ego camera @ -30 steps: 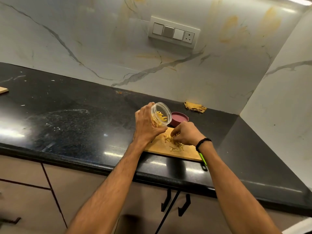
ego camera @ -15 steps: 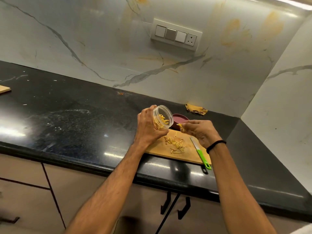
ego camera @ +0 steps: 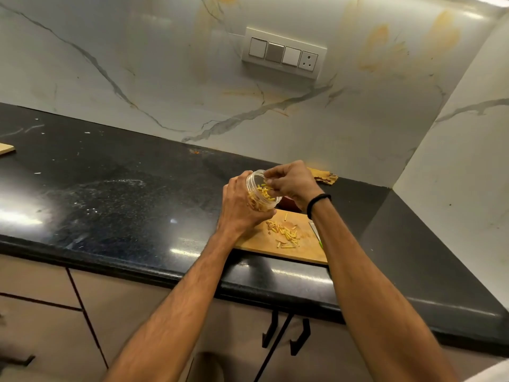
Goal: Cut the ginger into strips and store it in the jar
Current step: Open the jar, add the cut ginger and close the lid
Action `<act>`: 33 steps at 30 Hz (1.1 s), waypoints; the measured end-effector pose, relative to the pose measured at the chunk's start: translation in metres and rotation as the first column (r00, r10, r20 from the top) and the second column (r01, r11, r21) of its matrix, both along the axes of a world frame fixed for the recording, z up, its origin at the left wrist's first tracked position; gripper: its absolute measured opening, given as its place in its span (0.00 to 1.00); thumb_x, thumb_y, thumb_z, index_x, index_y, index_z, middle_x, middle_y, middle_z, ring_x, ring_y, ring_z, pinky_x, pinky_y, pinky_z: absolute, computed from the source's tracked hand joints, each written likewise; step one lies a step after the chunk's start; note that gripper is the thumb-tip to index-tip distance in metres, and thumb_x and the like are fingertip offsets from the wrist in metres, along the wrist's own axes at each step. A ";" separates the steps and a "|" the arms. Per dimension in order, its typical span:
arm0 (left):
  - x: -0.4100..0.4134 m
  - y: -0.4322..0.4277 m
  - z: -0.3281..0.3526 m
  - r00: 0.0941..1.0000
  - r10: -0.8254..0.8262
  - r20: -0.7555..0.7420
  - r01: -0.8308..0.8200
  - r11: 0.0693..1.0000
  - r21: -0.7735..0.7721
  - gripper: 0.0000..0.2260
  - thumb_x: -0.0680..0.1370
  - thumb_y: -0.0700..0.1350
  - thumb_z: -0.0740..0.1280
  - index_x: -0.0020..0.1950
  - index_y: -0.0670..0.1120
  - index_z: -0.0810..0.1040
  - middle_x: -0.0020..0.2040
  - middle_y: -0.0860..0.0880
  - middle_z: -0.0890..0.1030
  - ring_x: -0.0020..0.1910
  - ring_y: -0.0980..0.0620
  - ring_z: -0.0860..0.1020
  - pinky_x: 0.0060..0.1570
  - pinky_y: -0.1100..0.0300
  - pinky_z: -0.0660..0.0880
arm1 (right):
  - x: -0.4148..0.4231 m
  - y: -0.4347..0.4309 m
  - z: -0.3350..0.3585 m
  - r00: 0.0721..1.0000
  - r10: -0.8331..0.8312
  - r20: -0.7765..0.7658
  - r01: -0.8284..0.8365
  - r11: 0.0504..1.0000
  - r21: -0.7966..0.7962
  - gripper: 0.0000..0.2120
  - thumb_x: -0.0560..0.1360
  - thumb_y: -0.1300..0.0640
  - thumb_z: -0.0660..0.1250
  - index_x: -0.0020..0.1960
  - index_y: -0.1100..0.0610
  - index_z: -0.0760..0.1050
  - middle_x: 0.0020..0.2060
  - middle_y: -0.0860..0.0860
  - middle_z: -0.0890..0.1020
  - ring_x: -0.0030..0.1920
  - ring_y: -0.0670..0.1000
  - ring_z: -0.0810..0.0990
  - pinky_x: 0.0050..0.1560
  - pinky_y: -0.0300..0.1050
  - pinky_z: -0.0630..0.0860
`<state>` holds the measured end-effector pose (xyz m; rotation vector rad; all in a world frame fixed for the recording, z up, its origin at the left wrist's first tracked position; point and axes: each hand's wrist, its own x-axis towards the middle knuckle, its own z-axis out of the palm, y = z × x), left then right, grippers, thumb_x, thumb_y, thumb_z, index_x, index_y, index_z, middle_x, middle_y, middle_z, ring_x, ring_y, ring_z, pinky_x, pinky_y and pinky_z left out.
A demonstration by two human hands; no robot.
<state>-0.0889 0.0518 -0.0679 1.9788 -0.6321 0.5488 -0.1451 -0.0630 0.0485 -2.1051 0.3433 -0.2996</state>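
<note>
My left hand grips a clear plastic jar, tilted with its mouth toward the right, above the left end of a wooden cutting board. Yellow ginger strips lie inside the jar. My right hand is at the jar's mouth with its fingertips bunched over the opening; whether strips are still pinched in them is hidden. A small pile of ginger strips lies on the board. A knife with a green handle shows only as a sliver beside my right forearm.
The board sits at the front edge of a black stone counter. A dark red jar lid is mostly hidden behind my right hand. A brownish peel scrap lies by the marble wall. Another board corner shows at far left.
My right hand rose from the pile on the board, carrying strips, and now has its fingertips at the jar's mouth. The left hand kept the jar tilted in about the same place.
</note>
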 end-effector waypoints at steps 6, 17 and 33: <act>-0.001 -0.001 0.000 1.000 0.000 -0.018 -0.001 1.000 -0.023 0.48 0.62 0.57 0.83 0.75 0.46 0.64 0.68 0.46 0.72 0.67 0.49 0.69 0.67 0.60 0.59 | -0.009 0.001 0.010 0.985 0.174 0.018 -0.175 0.983 0.050 0.17 0.75 0.74 0.64 0.61 0.61 0.79 0.54 0.52 0.82 0.54 0.49 0.80 0.52 0.45 0.81; 0.003 0.001 -0.003 0.997 0.070 -0.012 -0.070 0.997 -0.010 0.48 0.61 0.61 0.81 0.74 0.45 0.65 0.67 0.45 0.73 0.66 0.47 0.70 0.64 0.59 0.64 | -0.026 -0.039 -0.058 0.939 -0.082 -0.335 -0.133 0.810 -0.572 0.16 0.78 0.63 0.64 0.64 0.55 0.78 0.61 0.53 0.80 0.61 0.53 0.77 0.61 0.47 0.75; 0.001 0.000 -0.003 0.997 0.069 -0.035 -0.068 0.997 0.029 0.50 0.62 0.60 0.82 0.77 0.45 0.63 0.69 0.43 0.71 0.66 0.46 0.69 0.59 0.62 0.64 | -0.067 -0.027 -0.055 0.834 -0.123 -0.538 -0.176 0.865 -0.470 0.37 0.69 0.43 0.75 0.71 0.58 0.68 0.67 0.55 0.73 0.66 0.56 0.71 0.64 0.50 0.70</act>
